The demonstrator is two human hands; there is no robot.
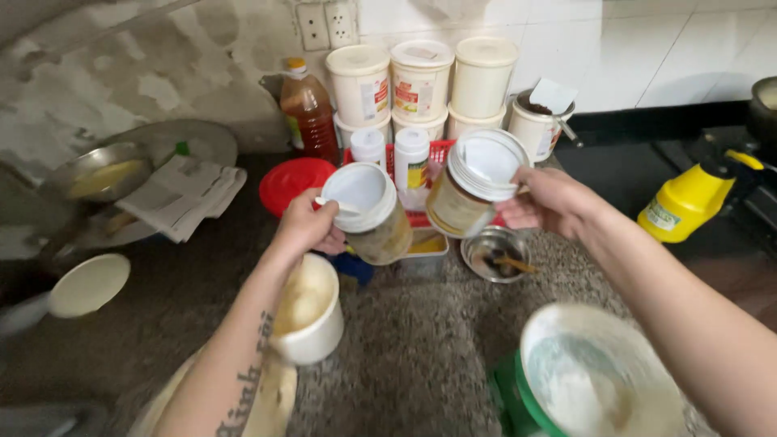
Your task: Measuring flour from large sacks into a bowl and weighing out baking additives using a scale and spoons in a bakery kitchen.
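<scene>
The left hand (pixel 307 228) is clamped on a white-lidded jar (pixel 371 212) of yellowish paste; the right hand (pixel 544 200) grips a second white-lidded jar (pixel 473 188) just beside it, both above the speckled counter (pixel 421 340). Below stands an open white tub (pixel 309 311) holding pale dough; behind, stacked white tubs (pixel 421 85) bear red-green labels, beside an amber oil bottle (pixel 307 109)

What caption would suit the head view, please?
Left hand and right hand each hold a white-lidded jar above a speckled counter.
</scene>
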